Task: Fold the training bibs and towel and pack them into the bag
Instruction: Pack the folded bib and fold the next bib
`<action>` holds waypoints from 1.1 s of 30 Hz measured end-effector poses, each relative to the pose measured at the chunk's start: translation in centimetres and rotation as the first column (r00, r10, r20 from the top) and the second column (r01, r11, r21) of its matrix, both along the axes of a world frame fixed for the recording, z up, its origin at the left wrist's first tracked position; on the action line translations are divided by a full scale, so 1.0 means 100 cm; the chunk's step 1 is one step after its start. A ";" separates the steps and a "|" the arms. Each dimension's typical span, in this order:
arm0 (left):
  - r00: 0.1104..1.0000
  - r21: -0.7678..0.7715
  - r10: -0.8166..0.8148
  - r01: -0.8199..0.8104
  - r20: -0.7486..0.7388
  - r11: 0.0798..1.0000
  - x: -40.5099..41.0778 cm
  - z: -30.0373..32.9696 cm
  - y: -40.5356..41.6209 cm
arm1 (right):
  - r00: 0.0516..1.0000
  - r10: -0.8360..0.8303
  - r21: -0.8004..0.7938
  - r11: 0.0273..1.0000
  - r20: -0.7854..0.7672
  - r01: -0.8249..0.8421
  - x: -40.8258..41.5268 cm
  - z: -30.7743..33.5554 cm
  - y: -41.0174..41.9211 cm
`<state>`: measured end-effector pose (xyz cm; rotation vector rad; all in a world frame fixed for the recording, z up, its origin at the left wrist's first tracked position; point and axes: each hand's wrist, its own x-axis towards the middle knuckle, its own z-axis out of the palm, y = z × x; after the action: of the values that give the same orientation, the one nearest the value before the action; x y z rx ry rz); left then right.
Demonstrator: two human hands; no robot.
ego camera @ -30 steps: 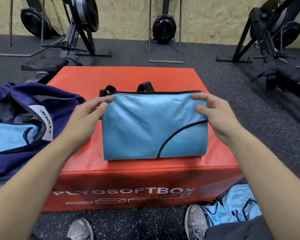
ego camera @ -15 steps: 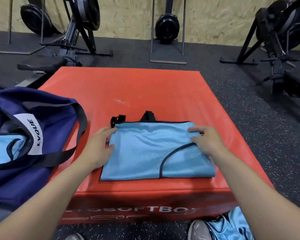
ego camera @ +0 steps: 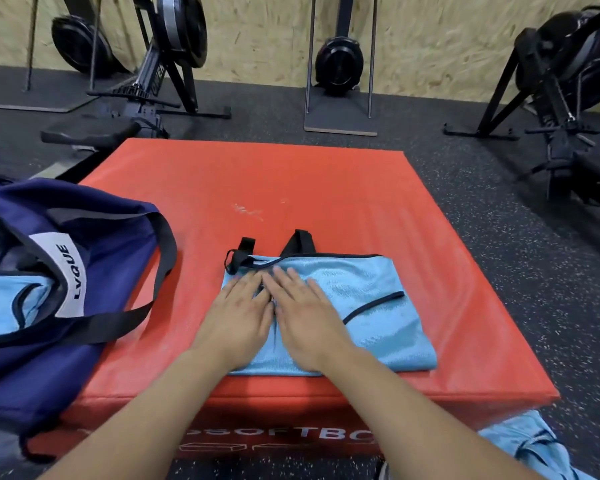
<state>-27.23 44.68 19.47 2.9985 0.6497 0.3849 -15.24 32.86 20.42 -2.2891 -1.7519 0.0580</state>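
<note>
Pressing flat on the folded light-blue mesh training bib with black trim (ego camera: 368,306), both hands lie side by side, palms down. Left hand (ego camera: 238,315): fingers straight, resting on the bib's left portion, grip released, nothing grasped. Right hand (ego camera: 309,318): fingers straight and slightly spread, just beside the left, also released and flat on the fabric. Index fingers of the two hands are touching or nearly so; cannot tell which.

Nearest the camera, at lower right on the floor, a second light-blue bib (ego camera: 530,445) lies crumpled, partly cut off by the frame edge.

Folded bib sits on the near half of the red padded plyo box (ego camera: 326,188), close to its front edge. Black straps stick out at the bib's far-left corner.

Left of the hands, the navy fabric bag with black handles and a white "LVQUE" label (ego camera: 111,244) rests on the box's left edge, mouth open. Light-blue cloth (ego camera: 4,303) is visible inside it.

Beyond the box: dark speckled rubber floor (ego camera: 499,209), then black rowing machines (ego camera: 561,81) standing along a chipboard wall (ego camera: 274,29).
</note>
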 end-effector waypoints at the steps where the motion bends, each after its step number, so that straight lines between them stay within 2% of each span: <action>1: 0.999 0.002 0.035 -0.035 -0.028 0.999 -0.001 -0.001 0.001 | 0.999 -0.037 -0.033 0.999 0.019 0.038 0.005 -0.002 -0.002; 4: 0.993 -0.050 0.113 -0.115 -0.040 0.992 -0.003 -0.005 0.002 | 0.990 -0.139 -0.099 0.985 0.031 0.142 0.021 -0.002 -0.012; 11: 0.975 -0.128 0.206 -0.215 -0.086 0.968 -0.008 0.000 0.002 | 0.918 -0.386 -0.098 0.914 0.096 0.394 0.073 -0.001 -0.053; 15: 0.980 -0.068 0.186 -0.192 -0.075 0.979 -0.013 0.009 0.002 | 0.838 -0.519 -0.133 0.831 0.166 0.541 0.091 0.008 -0.068; 17: 0.991 0.002 0.135 -0.135 0.016 0.991 -0.011 0.017 -0.008 | 0.846 -0.494 -0.040 0.859 0.201 0.511 0.087 0.013 -0.065; 19: 0.996 0.007 0.054 -0.055 0.069 0.998 -0.003 0.022 -0.029 | 0.928 -0.355 0.034 0.935 0.111 0.354 0.061 0.019 -0.051; 21: 0.997 -0.030 -0.031 0.033 0.073 0.999 0.004 0.017 -0.052 | 0.987 -0.161 0.022 0.987 0.003 0.161 0.025 0.017 -0.034; 23: 0.998 -0.064 -0.052 0.053 0.023 0.997 0.006 0.004 -0.061 | 0.996 -0.083 -0.027 0.996 -0.020 0.083 0.001 0.013 -0.027; 28: 0.996 -0.124 0.093 -0.093 -0.005 0.988 -0.011 -0.008 -0.034 | 0.970 -0.238 -0.083 0.967 0.055 0.242 0.036 0.004 -0.048; 33: 0.966 -0.110 0.234 -0.246 -0.111 0.963 -0.035 0.002 0.000 | 0.861 -0.467 -0.107 0.863 0.202 0.494 0.087 0.005 -0.092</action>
<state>-30.74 44.68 19.71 2.8419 1.0122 0.2008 -6.55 23.67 20.92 -2.8578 -1.2189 -0.1032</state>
